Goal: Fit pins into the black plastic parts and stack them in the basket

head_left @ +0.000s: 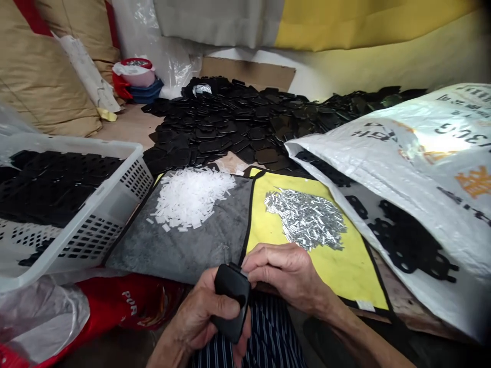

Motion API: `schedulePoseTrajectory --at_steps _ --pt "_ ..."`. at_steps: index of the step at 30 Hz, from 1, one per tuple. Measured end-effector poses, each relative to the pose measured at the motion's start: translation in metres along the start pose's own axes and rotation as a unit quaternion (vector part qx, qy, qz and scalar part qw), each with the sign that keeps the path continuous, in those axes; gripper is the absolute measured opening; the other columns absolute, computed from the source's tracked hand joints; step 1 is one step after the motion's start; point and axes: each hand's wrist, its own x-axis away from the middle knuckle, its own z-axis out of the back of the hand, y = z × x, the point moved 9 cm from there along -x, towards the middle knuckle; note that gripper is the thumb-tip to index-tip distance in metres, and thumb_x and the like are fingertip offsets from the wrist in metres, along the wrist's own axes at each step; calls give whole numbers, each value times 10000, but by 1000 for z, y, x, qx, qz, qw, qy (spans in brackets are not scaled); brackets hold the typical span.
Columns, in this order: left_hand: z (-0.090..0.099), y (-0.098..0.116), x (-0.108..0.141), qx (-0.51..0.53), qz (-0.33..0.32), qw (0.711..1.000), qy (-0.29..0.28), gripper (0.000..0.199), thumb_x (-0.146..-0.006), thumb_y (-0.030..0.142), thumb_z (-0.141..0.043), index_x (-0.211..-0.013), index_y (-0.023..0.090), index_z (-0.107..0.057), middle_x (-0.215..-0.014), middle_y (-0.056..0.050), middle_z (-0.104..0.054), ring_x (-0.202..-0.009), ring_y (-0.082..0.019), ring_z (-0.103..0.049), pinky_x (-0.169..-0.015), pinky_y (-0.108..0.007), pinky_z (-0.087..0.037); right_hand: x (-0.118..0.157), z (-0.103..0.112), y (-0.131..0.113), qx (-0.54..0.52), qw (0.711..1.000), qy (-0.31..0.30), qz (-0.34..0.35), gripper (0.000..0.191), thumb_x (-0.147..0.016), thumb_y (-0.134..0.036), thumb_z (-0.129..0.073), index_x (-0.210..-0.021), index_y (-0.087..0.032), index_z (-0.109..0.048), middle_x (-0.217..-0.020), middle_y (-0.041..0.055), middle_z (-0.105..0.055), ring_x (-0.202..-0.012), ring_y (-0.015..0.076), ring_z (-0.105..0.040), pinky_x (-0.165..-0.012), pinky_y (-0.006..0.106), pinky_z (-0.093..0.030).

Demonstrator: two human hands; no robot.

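Note:
A flat black plastic piece (230, 296) with rounded corners is gripped in my left hand (199, 312), the thumb lying across its face. At the top corner of that piece, my right hand (287, 271) pinches with thumb and forefinger. Something small and pale shows at the fingertips, too little to name. Beyond my hands a heap of small white strips (192, 197) lies on a grey cloth (180, 255). To its right, a pile of short silvery metal pins (307, 217) rests on a yellow cloth (345, 276).
A large mound of black plastic pieces (222, 128) spreads behind the cloths. At left stands a white perforated basket (103, 204) holding black parts. A white woven sack (402, 148) at right spills black cut-out parts (410, 240). A pink bowl (134, 74) sits at back left.

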Motion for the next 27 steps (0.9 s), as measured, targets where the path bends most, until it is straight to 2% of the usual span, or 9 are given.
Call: schedulePoseTrajectory --at_steps 3,6,10,13,17,19,22,25,27 --pt "-3 -15 3 -1 28 1000 -9 208 -600 177 -668 -762 59 -618 -572 -131 -667 -383 -176 -569 -335 -205 -414 11 3 3 12 1000 14 -24 51 -768 -144 -648 -734 -137 -685 -682 19 -640 -578 103 -583 -560 192 -477" --pt "3 -27 4 -20 32 999 16 144 -576 169 -665 -653 59 -614 -525 -127 -649 -369 -135 -526 -332 -165 -334 21 -1 7 -1 999 19 -28 40 -746 -124 -657 -710 -120 -673 -632 16 -621 -548 102 -571 -528 189 -459" --pt "12 -46 9 -27 56 997 46 216 -547 170 -695 -741 96 -636 -497 -71 -635 -344 -103 -463 -336 -162 -259 34 -7 28 -94 991 24 -95 34 -742 -115 -647 -709 -114 -637 -569 -7 -568 -485 86 -536 -447 165 -412" --pt "17 -60 14 -7 81 995 64 300 -525 135 -709 -815 168 -643 -541 -25 -639 -402 -126 -511 -375 -186 -304 44 -10 35 -105 987 11 -119 29 -748 -127 -631 -721 -124 -621 -541 -21 -536 -459 82 -517 -420 157 -398" --pt "15 -71 15 9 97 994 57 288 -561 141 -667 -844 161 -620 -556 -37 -643 -414 -132 -523 -378 -186 -330 47 -7 9 60 998 -1 26 110 -771 -83 -544 -751 -127 -644 -630 17 -592 -554 90 -550 -522 165 -428" --pt "12 -73 11 28 92 995 41 250 -572 131 -628 -820 123 -602 -535 -58 -642 -398 -123 -517 -375 -172 -342 48 -4 4 88 993 19 73 139 -771 -62 -526 -762 -117 -654 -667 34 -615 -571 90 -558 -546 164 -433" --pt "4 -71 1 66 73 995 10 240 -597 115 -584 -836 96 -584 -509 -82 -645 -366 -127 -525 -361 -160 -371 46 4 18 47 997 61 28 135 -787 -83 -529 -749 -97 -657 -644 41 -609 -518 88 -537 -498 170 -426" --pt "-7 -68 -8 83 73 994 -28 227 -589 109 -601 -814 89 -578 -503 -106 -652 -333 -159 -544 -319 -168 -381 47 2 34 -11 997 52 -58 128 -802 -110 -533 -798 -93 -660 -606 27 -587 -479 90 -520 -457 178 -418" --pt "-16 -65 -12 96 82 991 -52 193 -563 102 -620 -751 84 -580 -508 -123 -654 -323 -165 -546 -309 -171 -388 49 2 30 -17 995 56 -77 135 -806 -112 -536 -869 -98 -655 -569 5 -564 -458 87 -509 -453 181 -422"
